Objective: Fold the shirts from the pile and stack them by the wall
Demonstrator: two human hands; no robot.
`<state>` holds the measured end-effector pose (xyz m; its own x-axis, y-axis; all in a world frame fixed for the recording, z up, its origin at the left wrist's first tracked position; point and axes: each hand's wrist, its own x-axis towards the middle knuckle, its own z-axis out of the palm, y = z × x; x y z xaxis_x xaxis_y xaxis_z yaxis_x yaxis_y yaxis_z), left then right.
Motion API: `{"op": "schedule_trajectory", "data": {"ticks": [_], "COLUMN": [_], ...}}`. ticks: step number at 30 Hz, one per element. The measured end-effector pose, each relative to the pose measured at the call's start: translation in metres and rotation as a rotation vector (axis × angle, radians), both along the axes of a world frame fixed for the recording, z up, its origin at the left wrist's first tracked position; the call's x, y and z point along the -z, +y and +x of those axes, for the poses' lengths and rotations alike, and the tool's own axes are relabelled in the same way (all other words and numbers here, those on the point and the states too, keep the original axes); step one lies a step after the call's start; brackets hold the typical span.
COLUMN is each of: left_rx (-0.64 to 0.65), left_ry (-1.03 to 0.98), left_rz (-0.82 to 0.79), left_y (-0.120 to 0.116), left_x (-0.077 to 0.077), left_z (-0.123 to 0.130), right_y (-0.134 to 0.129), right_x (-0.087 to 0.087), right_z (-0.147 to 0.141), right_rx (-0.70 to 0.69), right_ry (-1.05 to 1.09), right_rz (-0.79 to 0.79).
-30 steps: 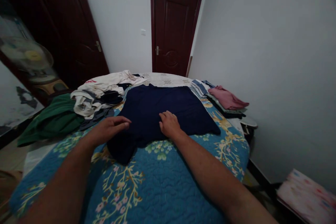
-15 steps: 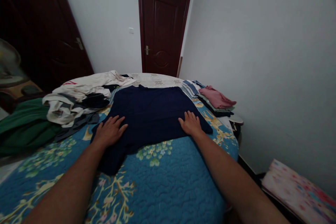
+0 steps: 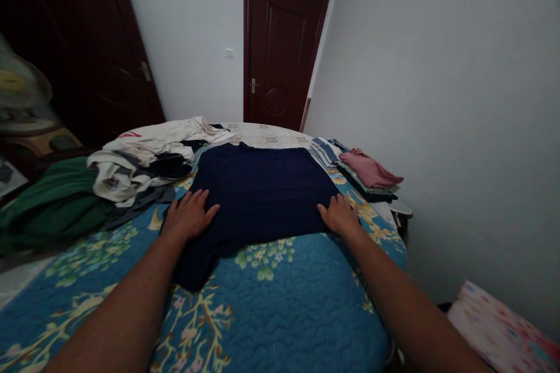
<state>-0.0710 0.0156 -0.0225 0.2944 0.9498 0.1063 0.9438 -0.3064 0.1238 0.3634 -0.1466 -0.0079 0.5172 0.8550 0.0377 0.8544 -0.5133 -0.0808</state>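
A dark navy shirt [image 3: 266, 192] lies spread flat across the bed, one sleeve pointing toward me at the lower left. My left hand [image 3: 190, 215] rests palm down on its left part, with the fingers spread. On the shirt's right edge, near the other sleeve, lies my right hand [image 3: 341, 214], also flat and open. The hand and forearm cover part of that right sleeve. Neither hand grips the cloth.
The bed has a blue floral quilt [image 3: 280, 303]. At left is a loose heap of white clothes [image 3: 118, 178] beside a green garment [image 3: 56, 204]. Folded clothes with a pink one [image 3: 370, 169] on top are stacked at right, near the wall [image 3: 437, 99].
My right hand has slid to the right across the shirt toward its edge. My left hand stays at about the same place on the cloth. The camera view has shifted slightly left.
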Motion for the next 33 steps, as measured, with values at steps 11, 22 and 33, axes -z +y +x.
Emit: {"op": "schedule_trajectory", "data": {"ticks": [11,22,33], "left_rx": [-0.001,-0.002,-0.006], "left_ry": [0.023,0.031,0.03], "left_rz": [0.003,0.017,0.034], "left_y": [-0.004,-0.004,-0.004], "left_x": [0.0,0.001,0.002], "left_z": [0.0,-0.002,-0.003], "right_y": [0.101,0.149,0.145], "right_x": [-0.002,0.003,0.007], "right_z": [-0.105,-0.007,0.069], "right_rx": [-0.474,-0.238,0.005], "right_ry": [0.185,0.126,-0.004], "right_rz": [0.034,0.047,0.186]}}
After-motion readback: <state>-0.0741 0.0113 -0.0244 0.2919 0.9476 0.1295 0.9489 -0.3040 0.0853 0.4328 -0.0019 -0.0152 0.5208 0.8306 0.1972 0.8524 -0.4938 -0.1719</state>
